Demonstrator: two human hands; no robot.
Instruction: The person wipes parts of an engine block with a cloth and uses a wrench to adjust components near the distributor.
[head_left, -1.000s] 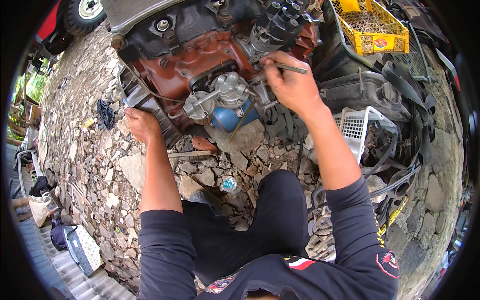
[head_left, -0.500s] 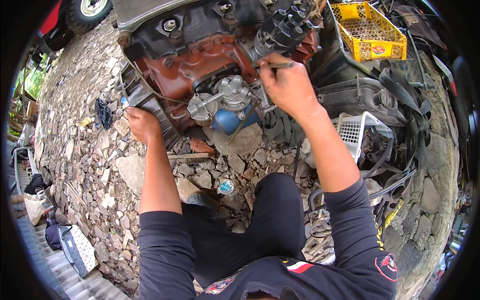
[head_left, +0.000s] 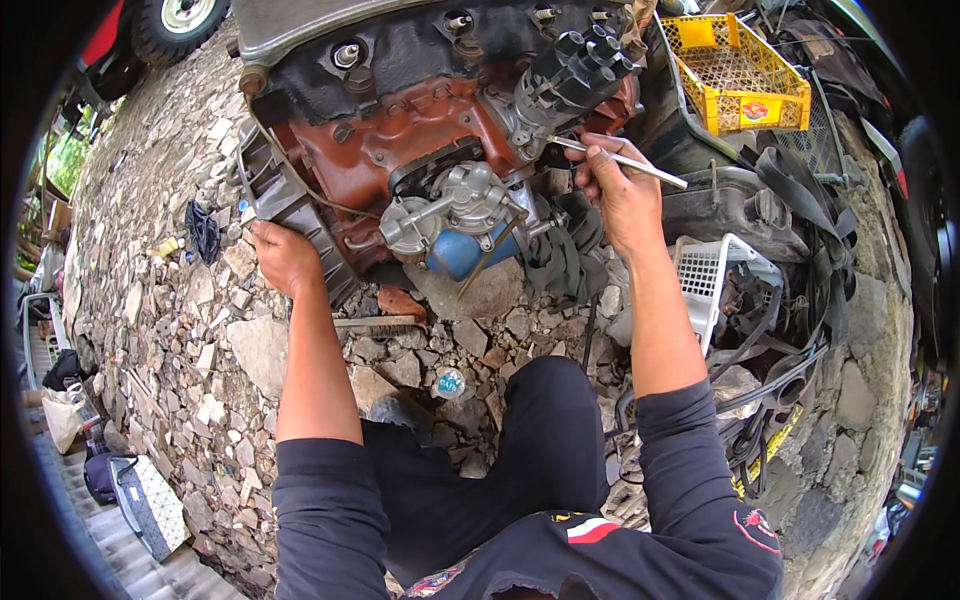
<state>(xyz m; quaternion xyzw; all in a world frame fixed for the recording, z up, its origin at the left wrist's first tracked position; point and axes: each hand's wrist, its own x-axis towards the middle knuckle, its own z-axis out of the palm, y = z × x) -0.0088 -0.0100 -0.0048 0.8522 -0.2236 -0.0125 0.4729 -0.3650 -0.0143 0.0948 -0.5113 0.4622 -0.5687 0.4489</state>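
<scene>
An engine block (head_left: 345, 165), painted reddish brown, lies in front of me with a black distributor (head_left: 575, 80) at its right end. My right hand (head_left: 625, 200) grips a slim silver wrench (head_left: 645, 170) between thumb and fingers. The wrench's left tip reaches the base of the distributor; its other end points out to the right. My left hand (head_left: 287, 258) is closed on the lower left edge of a ribbed grey metal housing (head_left: 275, 180). Between the hands sit a grey metal fuel pump (head_left: 470, 195) and a blue oil filter (head_left: 462, 252).
Broken stones (head_left: 400, 365) cover the ground, with a small plastic cup (head_left: 450, 383) near my knee. To the right stand a yellow crate (head_left: 757, 110), a black tank (head_left: 735, 210) and a white basket (head_left: 700, 285). A wheel (head_left: 185, 20) shows at upper left.
My right hand has shifted right and slightly down, and the wrench now slants down to the right. My left hand stays at the housing edge.
</scene>
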